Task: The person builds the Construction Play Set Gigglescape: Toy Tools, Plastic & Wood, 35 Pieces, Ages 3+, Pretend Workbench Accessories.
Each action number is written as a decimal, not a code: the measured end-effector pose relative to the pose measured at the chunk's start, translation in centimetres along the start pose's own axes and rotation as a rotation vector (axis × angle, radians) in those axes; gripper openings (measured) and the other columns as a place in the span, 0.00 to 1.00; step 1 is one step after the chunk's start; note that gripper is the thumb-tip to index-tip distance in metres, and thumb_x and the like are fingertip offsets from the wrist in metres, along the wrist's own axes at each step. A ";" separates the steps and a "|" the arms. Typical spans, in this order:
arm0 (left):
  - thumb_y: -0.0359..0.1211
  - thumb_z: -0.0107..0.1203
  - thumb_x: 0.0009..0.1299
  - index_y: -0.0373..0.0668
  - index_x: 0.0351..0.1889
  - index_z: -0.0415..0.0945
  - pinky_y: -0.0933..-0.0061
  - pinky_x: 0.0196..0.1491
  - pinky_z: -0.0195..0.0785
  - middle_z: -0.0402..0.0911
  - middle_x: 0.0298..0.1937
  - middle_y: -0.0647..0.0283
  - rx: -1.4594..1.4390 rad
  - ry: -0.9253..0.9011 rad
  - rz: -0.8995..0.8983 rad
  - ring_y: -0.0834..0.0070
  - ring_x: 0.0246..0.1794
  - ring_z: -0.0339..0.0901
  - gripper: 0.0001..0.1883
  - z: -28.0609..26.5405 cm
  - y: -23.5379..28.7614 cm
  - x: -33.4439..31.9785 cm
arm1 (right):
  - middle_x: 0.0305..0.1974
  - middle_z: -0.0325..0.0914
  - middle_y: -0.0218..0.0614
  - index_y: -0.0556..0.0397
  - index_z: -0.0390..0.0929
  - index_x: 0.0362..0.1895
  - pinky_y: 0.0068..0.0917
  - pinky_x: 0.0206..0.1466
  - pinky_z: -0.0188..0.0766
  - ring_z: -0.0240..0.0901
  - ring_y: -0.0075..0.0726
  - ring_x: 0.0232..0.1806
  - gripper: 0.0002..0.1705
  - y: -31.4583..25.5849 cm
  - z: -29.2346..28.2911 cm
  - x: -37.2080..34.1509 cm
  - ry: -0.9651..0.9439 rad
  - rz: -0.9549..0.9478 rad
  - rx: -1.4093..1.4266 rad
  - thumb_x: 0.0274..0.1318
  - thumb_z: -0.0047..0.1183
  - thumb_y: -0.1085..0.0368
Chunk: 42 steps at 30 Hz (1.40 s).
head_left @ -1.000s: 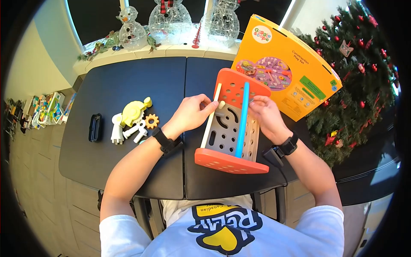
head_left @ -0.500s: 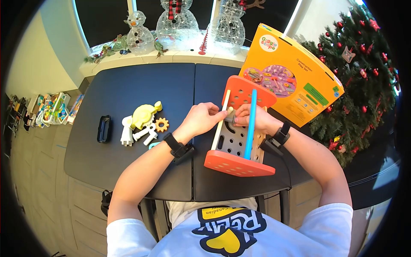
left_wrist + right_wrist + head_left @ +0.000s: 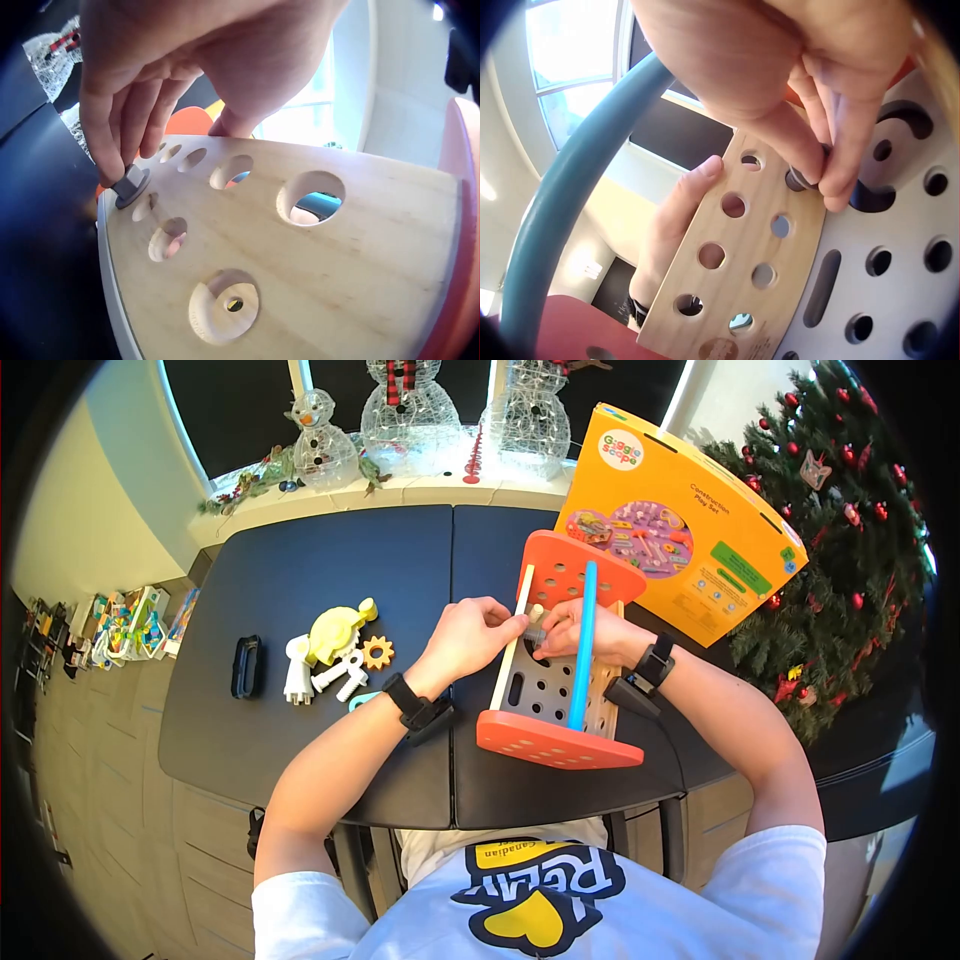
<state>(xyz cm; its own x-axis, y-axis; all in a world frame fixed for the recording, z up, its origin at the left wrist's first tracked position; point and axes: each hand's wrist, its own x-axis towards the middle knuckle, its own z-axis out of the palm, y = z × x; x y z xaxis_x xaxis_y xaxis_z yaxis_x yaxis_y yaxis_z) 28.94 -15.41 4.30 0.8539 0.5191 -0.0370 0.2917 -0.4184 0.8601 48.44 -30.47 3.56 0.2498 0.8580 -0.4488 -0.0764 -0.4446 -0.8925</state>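
The toy toolbox has red ends (image 3: 560, 740), a blue bar handle (image 3: 584, 650), a grey perforated base and wooden side panels (image 3: 742, 225). My left hand (image 3: 468, 642) (image 3: 187, 60) grips the left panel's top edge, thumb over it, with fingertips touching a grey hexagonal bolt head (image 3: 133, 185) on the outer face. Under the handle, my right hand (image 3: 590, 635) (image 3: 802, 82) pinches a dark grey round piece (image 3: 799, 180) at a hole on the panel's inner side. A pale peg (image 3: 537, 612) stands near these fingers.
A yellow helmet-shaped piece (image 3: 335, 635), white pieces (image 3: 298, 675) and an orange gear (image 3: 378, 652) lie left on the black table (image 3: 230, 740). Beyond them is a black tray (image 3: 247, 667). An orange box (image 3: 690, 530) stands behind the toolbox, beside a decorated tree (image 3: 850, 570).
My right hand has moved left from the toolbox's right side, under the blue handle to the left panel's inner side. My left hand has stayed at that panel.
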 end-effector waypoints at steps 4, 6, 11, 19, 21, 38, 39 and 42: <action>0.51 0.64 0.72 0.31 0.48 0.86 0.62 0.54 0.81 0.91 0.43 0.48 0.008 0.038 0.034 0.57 0.46 0.90 0.27 0.4 -0.2 0.1 | 0.47 0.85 0.57 0.71 0.74 0.54 0.34 0.51 0.88 0.89 0.49 0.48 0.18 0.1 0.1 0.2 -0.011 0.038 -0.024 0.66 0.60 0.71; 0.51 0.64 0.72 0.31 0.48 0.86 0.63 0.53 0.81 0.91 0.43 0.48 0.015 0.035 0.038 0.57 0.46 0.90 0.27 0.3 -0.1 0.1 | 0.47 0.85 0.59 0.73 0.73 0.58 0.35 0.50 0.88 0.89 0.48 0.47 0.21 -0.2 0.1 0.3 -0.029 0.090 -0.030 0.67 0.60 0.70; 0.50 0.65 0.72 0.31 0.48 0.86 0.63 0.53 0.81 0.91 0.43 0.47 0.003 0.031 0.052 0.57 0.46 0.90 0.26 0.5 -0.3 0.1 | 0.47 0.85 0.62 0.71 0.73 0.59 0.36 0.48 0.87 0.89 0.46 0.43 0.24 -0.2 0.2 -0.1 -0.066 0.085 -0.014 0.70 0.59 0.63; 0.46 0.65 0.73 0.31 0.49 0.86 0.65 0.54 0.80 0.91 0.44 0.49 -0.003 0.019 0.030 0.63 0.47 0.90 0.23 0.4 0.1 0.0 | 0.47 0.86 0.59 0.69 0.76 0.54 0.36 0.49 0.87 0.89 0.45 0.43 0.23 0.2 0.2 0.0 -0.053 0.035 -0.123 0.77 0.51 0.57; 0.46 0.65 0.73 0.31 0.49 0.86 0.65 0.54 0.80 0.91 0.44 0.49 0.002 0.023 0.034 0.63 0.47 0.90 0.23 0.5 -0.1 0.1 | 0.47 0.86 0.60 0.70 0.76 0.54 0.36 0.49 0.87 0.89 0.45 0.43 0.23 0.2 0.0 0.3 -0.071 0.064 -0.127 0.78 0.49 0.56; 0.46 0.65 0.73 0.32 0.49 0.86 0.66 0.54 0.80 0.91 0.44 0.49 0.004 0.011 0.022 0.64 0.47 0.90 0.22 0.4 0.1 0.1 | 0.49 0.86 0.59 0.68 0.72 0.55 0.36 0.51 0.84 0.88 0.45 0.47 0.24 0.2 -0.3 0.1 -0.143 0.050 -0.073 0.73 0.59 0.57; 0.46 0.65 0.73 0.33 0.49 0.86 0.66 0.54 0.80 0.91 0.44 0.49 0.005 0.010 0.025 0.64 0.47 0.90 0.22 0.4 0.0 0.2 | 0.49 0.86 0.59 0.68 0.73 0.54 0.36 0.51 0.84 0.88 0.44 0.46 0.23 0.3 -0.4 0.3 -0.138 0.066 -0.087 0.74 0.57 0.56; 0.45 0.65 0.73 0.33 0.49 0.86 0.66 0.54 0.80 0.91 0.44 0.50 0.003 0.006 0.039 0.65 0.47 0.90 0.22 0.4 -0.1 0.2 | 0.48 0.86 0.55 0.66 0.77 0.50 0.34 0.48 0.83 0.86 0.39 0.43 0.23 0.0 -0.2 0.4 -0.113 0.111 -0.125 0.78 0.51 0.53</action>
<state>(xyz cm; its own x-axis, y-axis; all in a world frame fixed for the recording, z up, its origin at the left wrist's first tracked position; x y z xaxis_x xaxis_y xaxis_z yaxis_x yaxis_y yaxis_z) 29.28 -15.54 3.99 0.8621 0.5067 -0.0007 0.2595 -0.4404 0.8595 48.78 -30.20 3.35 0.1358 0.8223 -0.5526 0.0246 -0.5604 -0.8279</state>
